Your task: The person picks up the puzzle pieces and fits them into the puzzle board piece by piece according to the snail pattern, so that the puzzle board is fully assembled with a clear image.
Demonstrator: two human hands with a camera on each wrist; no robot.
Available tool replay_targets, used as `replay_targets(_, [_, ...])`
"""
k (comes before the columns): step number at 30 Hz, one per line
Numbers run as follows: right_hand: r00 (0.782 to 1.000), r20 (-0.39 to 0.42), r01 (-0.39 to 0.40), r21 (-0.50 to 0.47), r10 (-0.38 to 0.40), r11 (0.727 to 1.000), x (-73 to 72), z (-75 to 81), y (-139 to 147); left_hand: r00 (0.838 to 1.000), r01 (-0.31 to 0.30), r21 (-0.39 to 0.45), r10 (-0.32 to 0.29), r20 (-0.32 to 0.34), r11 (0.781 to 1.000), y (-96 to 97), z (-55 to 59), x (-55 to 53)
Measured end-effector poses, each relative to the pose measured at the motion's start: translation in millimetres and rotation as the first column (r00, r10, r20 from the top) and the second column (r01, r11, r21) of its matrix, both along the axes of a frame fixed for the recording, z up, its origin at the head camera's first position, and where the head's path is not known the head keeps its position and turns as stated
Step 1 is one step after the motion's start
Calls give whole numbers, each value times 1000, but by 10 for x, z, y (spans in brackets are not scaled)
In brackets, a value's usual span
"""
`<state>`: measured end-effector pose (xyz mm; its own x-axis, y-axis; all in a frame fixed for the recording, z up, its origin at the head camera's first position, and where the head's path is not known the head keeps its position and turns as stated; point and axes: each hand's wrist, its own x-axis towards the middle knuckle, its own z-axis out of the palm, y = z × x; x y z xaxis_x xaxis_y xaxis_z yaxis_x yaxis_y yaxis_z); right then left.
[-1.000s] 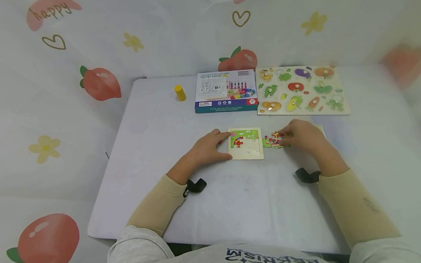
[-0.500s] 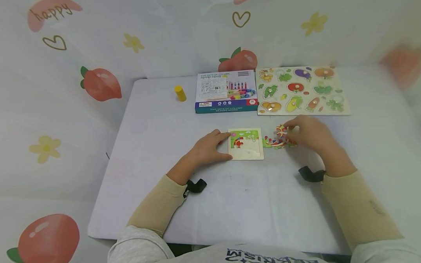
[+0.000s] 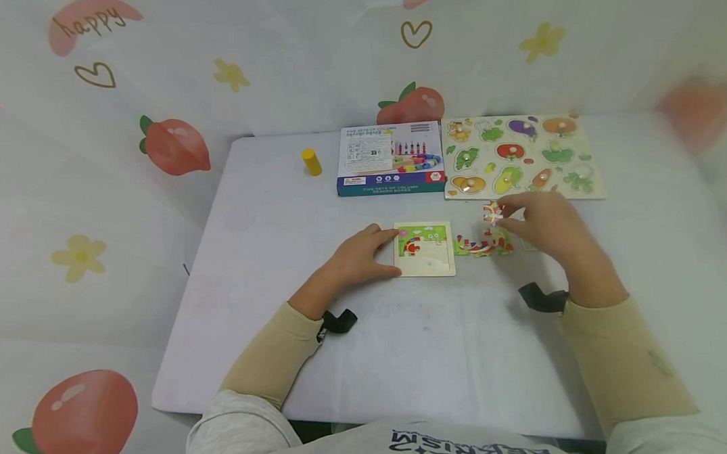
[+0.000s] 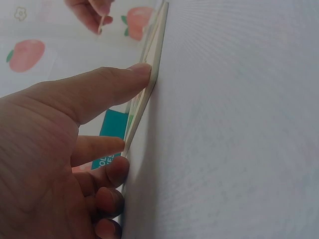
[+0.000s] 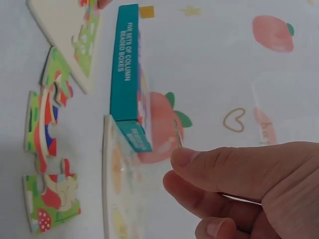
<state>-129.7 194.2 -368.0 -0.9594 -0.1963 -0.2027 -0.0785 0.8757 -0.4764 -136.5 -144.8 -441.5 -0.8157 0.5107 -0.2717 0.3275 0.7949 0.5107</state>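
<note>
A small square wooden jigsaw board [image 3: 427, 267] lies mid-table, its top strip and a spot at left filled with picture pieces. My left hand [image 3: 365, 255] steadies its left side, the thumb and index finger stretched out onto the edge; the left wrist view shows the thumb tip on the board's rim [image 4: 155, 69]. My right hand [image 3: 551, 224] pinches a red, yellow and white jigsaw piece [image 3: 492, 212] above the table, seen edge-on in the right wrist view. Below it several loose jigsaw pieces [image 3: 477, 248] lie right of the board, one with a spotted mushroom [image 5: 45, 219].
At the back stand a teal-edged bead set box [image 3: 390, 159] and, right of it, a vegetable knob puzzle [image 3: 486, 174]. A yellow cylinder [image 3: 311, 161] is left of the box. A pale flat thing [image 3: 529, 245] shows partly behind my right hand.
My right hand has lifted the jigsaw piece off the loose ones and moved it back and slightly right, uncovering more pieces beneath. The left hand and the board have stayed in place.
</note>
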Motion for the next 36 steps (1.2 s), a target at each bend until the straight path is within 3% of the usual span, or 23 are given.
replay_targets(19, [990,-141,-16,-68,6,998,56,267,-199,1000,-6,-2,6,0,1000,10,21,8])
replay_targets(29, [990,-139,-25,-107,10,994,37,287,-396,1000,-6,-2,6,2,1000,7,7,6])
replay_targets(36, [995,-86,-52,-107,43,993,38,255,-575,1000,-6,2,6,3,1000,1,9,4])
